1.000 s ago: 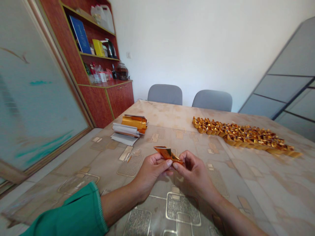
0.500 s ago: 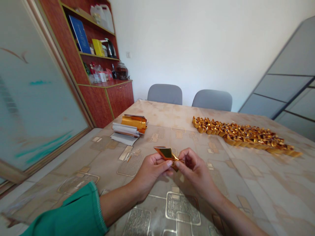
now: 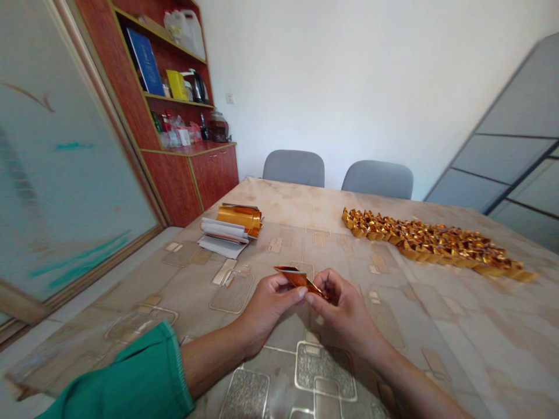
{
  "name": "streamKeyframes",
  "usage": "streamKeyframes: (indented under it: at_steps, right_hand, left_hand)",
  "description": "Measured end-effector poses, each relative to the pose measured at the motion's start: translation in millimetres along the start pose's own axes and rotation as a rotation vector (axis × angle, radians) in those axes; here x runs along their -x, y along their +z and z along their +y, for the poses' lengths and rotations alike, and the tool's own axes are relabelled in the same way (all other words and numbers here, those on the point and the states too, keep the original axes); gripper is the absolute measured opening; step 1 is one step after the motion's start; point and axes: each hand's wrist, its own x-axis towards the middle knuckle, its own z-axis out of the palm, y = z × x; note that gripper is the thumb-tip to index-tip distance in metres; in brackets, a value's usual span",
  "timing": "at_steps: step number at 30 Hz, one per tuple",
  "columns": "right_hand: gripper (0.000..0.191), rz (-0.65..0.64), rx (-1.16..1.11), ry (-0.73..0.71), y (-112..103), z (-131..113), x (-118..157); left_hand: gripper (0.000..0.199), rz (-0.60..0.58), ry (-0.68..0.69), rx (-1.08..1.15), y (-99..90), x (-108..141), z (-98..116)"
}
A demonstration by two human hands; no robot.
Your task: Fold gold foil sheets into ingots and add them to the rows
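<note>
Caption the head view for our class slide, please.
The left hand and right hand hold folded gold paper above a patterned table.

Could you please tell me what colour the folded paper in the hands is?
The paper is shiny orange-gold, as the head view shows.

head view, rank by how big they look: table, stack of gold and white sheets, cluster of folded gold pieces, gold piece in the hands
1. Table
2. Cluster of folded gold pieces
3. Stack of gold and white sheets
4. Held gold piece, partly hidden, though even so clearly smallest in view
</note>
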Motion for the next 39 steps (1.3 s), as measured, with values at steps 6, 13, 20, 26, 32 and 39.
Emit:
streamKeyframes:
  at_steps: [6,13,20,26,32,39]
  right_hand:
    - [0.03,-0.048,0.003,0.014,2,1,2]
    - [0.038,-0.131,-0.158,0.041,-6,-5,-2]
    - [0.035,-0.191,-0.22,0.049,1,5,-1]
    - [0.025,-0.116,-0.251,0.028,10,12,2]
    - [0.028,-0.045,-0.22,-0.004,10,11,0]
    - [0.033,-0.016,-0.278,0.022,9,7,-1]
  left_hand:
    - [0.033,-0.002,0.05,-0.015,-0.5,-1,0]
    - [0.036,0.022,-0.02,0.056,-3.9,-6,2]
    - [0.04,0.088,0.011,0.146,-3.4,-5,2]
    - [0.033,0.087,0.062,0.148,0.0,-2,-3]
    - [0.035,0.1,0.046,0.198,0.2,-3,-3]
    - [0.039,0.152,0.038,0.226,0.2,-5,-1]
